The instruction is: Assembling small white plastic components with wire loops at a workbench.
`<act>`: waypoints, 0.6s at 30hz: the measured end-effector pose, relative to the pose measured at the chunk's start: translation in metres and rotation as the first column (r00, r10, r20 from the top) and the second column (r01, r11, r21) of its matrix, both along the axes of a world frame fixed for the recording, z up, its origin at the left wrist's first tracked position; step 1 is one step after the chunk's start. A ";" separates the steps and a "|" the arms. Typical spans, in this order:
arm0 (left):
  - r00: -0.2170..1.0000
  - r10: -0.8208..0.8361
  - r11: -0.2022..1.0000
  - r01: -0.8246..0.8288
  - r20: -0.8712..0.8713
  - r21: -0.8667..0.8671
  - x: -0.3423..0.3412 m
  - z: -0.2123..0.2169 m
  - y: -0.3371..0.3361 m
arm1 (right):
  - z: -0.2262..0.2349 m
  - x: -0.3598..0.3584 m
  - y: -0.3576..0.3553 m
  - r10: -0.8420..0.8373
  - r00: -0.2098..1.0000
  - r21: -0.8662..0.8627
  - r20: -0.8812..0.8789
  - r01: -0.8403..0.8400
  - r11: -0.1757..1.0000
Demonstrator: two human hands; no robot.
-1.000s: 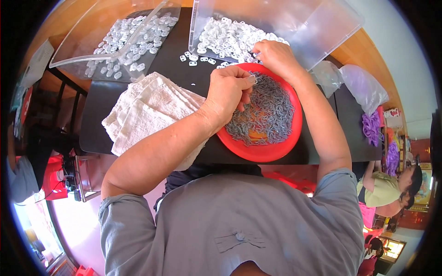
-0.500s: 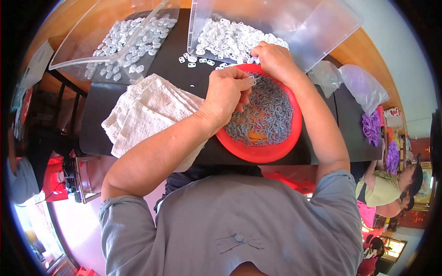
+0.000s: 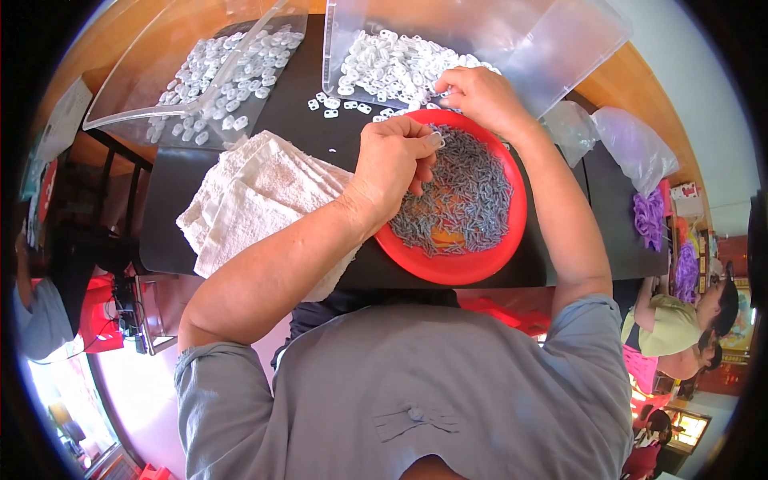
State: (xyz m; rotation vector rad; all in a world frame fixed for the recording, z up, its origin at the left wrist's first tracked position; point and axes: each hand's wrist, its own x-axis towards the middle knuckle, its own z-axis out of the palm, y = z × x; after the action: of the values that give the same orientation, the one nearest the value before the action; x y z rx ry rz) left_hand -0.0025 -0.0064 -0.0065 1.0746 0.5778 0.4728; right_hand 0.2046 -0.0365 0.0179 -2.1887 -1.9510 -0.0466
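- Fingers (image 3: 424,146) of my left hand (image 3: 388,156) are closed in a pinch on a small pale piece (image 3: 440,138), held up over the rim of the red bowl (image 3: 516,216).
- My right hand (image 3: 486,98) is bent at the near edge of the white pieces (image 3: 384,68) in the right-hand clear bin (image 3: 552,64); whether its fingers grip one, I cannot tell.
- As I judge it, plenty is left: that heap is large, and the bowl is well stocked with slender grey pieces (image 3: 484,180), its bottom showing through in places.
- Many pale pieces (image 3: 200,88) lie in the left-hand clear bin (image 3: 152,112) too; whether those are finished, I cannot tell.
- A few loose white pieces (image 3: 331,103) sit on the black table (image 3: 168,208), outside both bins.
- Against half a second ago, my left pinch is unchanged, while my right fingertips look slightly farther apart.
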 end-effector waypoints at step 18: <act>0.998 -0.064 0.998 0.064 0.027 -0.027 0.000 -0.002 -0.003 | -0.002 -0.004 0.021 0.287 0.954 0.009 -0.083 -0.287 0.958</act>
State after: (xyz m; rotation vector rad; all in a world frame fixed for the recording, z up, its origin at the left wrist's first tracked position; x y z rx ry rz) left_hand -0.0022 -0.0092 -0.0087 1.0558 0.5240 0.4212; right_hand 0.2003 -0.0152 0.0164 -1.8531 -2.1991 0.0914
